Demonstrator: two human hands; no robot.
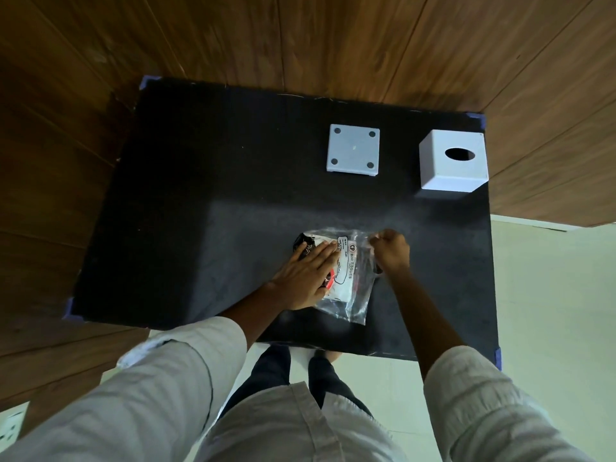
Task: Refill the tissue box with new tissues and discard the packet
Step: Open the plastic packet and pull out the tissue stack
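Note:
A clear plastic tissue packet (350,285) with a printed label lies on the black table (200,211), near its front edge. My left hand (306,278) lies flat on the packet's left part, fingers together, pressing it down. My right hand (393,251) is closed in a pinch on the packet's right upper edge. A white cube-shaped tissue box cover (450,165) with an oval hole on top stands at the table's back right corner. Its white square base plate (353,150), with a dark pad at each corner, lies apart to its left.
The table top has blue tape at its corners and stands against wood-panelled walls (300,35) behind and on the left. Pale floor tiles (550,295) show to the right and below. My legs stand at the table's front edge.

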